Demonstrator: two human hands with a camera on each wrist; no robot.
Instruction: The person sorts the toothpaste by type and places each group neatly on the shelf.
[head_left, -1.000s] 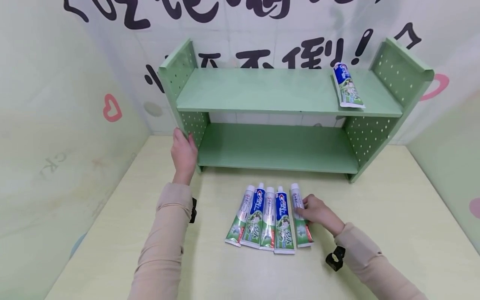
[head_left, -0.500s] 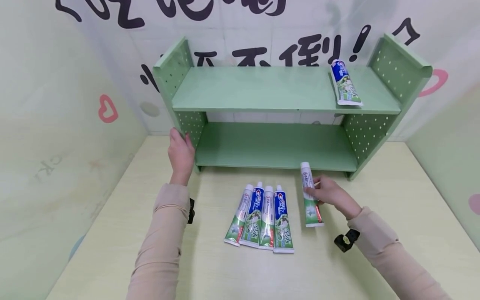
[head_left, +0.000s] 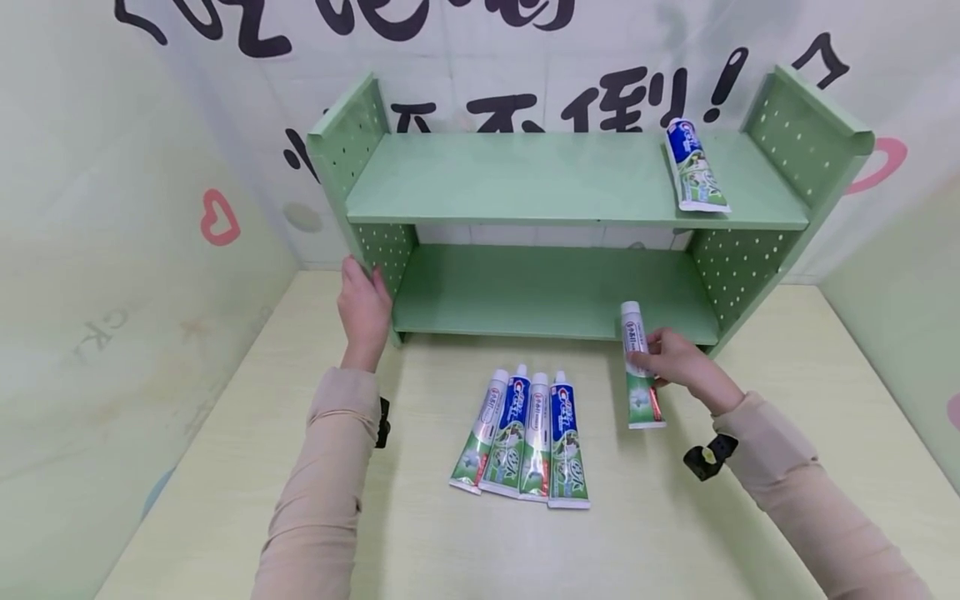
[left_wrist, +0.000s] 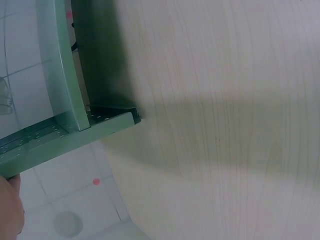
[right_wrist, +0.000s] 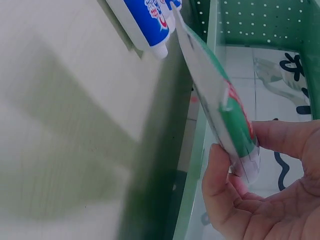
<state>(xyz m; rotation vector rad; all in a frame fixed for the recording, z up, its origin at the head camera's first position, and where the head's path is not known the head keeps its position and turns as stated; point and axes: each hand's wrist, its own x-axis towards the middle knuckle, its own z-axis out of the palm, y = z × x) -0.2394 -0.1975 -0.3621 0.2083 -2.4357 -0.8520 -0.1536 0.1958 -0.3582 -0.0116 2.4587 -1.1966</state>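
My right hand (head_left: 690, 367) pinches a white and green toothpaste tube (head_left: 642, 400) between thumb and fingers, cap end up, in front of the lower shelf's right part. The right wrist view shows this tube (right_wrist: 220, 105) edge-on, raised off the table. My left hand (head_left: 363, 312) grips the left side panel of a green two-tier shelf rack (head_left: 495, 292), thumb on the inner side. Only part of that left hand (left_wrist: 10, 207) appears in the left wrist view. On the table lie several toothpaste tubes side by side, among them a blue and green one (head_left: 567, 442).
Another blue and green toothpaste tube (head_left: 696, 171) lies on the upper shelf (head_left: 525, 179), toward its right end, cap to the back. Dotted side panels (head_left: 806, 142) close the rack's ends. A wall with black lettering (head_left: 502, 112) stands behind the pale wooden table (head_left: 300, 467).
The right hand has carried the white and green tube from the right end of the row, up and to the right toward the lower shelf. The left hand has kept its hold.
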